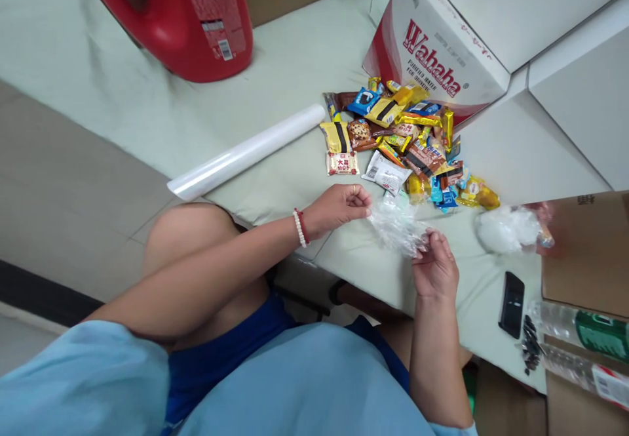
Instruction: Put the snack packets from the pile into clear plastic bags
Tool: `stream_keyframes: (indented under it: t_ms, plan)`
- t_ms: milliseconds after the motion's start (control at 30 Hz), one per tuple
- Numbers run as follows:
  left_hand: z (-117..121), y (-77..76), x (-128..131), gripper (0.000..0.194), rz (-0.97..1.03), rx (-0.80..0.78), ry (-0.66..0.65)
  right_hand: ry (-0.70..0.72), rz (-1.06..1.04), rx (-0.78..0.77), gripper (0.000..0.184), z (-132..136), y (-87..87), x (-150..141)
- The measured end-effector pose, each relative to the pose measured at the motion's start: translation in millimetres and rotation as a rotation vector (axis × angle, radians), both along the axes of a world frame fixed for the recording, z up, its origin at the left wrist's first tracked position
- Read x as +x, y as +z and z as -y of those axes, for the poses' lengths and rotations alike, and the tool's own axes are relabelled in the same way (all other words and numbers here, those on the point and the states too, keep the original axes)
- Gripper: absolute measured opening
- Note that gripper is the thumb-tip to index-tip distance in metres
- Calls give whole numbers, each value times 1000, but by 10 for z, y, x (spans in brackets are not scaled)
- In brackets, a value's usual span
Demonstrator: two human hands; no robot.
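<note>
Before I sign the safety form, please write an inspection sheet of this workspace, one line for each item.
Surface: pale green cover, slightly creased
Things: clear crinkled plastic between both hands; wrapped snacks piled just beyond
Clutter: white roll, black phone, small dark pieces, two plastic bottles lying down, white and clear plastic bundle
Hands: left hand and right hand bare, each pinching one side of the plastic
Cables: nothing seen
Surroundings: red jug at upper left, Wahaha carton behind snacks, brown carton at right
</note>
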State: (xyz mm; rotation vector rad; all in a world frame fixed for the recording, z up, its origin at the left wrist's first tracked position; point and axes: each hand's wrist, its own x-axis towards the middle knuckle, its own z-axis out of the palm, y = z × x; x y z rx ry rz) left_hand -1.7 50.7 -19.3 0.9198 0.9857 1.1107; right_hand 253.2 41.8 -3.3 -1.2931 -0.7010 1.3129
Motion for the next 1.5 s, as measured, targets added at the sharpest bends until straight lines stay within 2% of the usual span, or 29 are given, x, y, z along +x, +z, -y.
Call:
stream_keyframes:
  t_ms: [67,167,233,367,500,567,633,733,867,967,1067,1133,1233,1300,1500]
  plan:
    - [-12,-14,7,16,-56,-39,67,-39,-70,5,41,19,66,49]
    - [-11,16,35,18,-116,-118,196,-63,-99,85,35,68,199,76]
    - [15,71,71,28,-1,-180,141,-43,-107,145,33,119,292,21]
    - [111,149,175,68,322,-338,-88,146,-165,162,33,252,402,-248]
    - [183,124,226,120,444,-416,-130,310,-241,112,34,331,391,-403]
    - [191,112,195,129,458,-394,-167,293,-235,108,32,304,376,-329]
    - [180,116,133,120,453,-345,-221,184,-149,131,31,237,372,-165]
    - [143,133,29,86,363,-259,-293,41,40,141,33,123,384,143]
    - [108,124,-53,52,112,-182,-349,-19,205,140,37,58,376,423]
    - [116,118,-65,35,37,-110,-393,-64,261,129,40,57,334,486]
    - [149,146,-33,32,147,-46,-335,-63,268,88,42,55,280,485]
    - [174,169,7,39,291,-43,-281,-58,266,73,43,51,243,476]
    - [188,170,69,51,442,-93,-283,-61,260,45,44,51,191,467]
    - [173,146,88,49,425,-122,-259,-67,257,24,44,53,158,466]
    - [62,70,-4,47,248,-229,-28,-119,261,18,46,14,46,522]
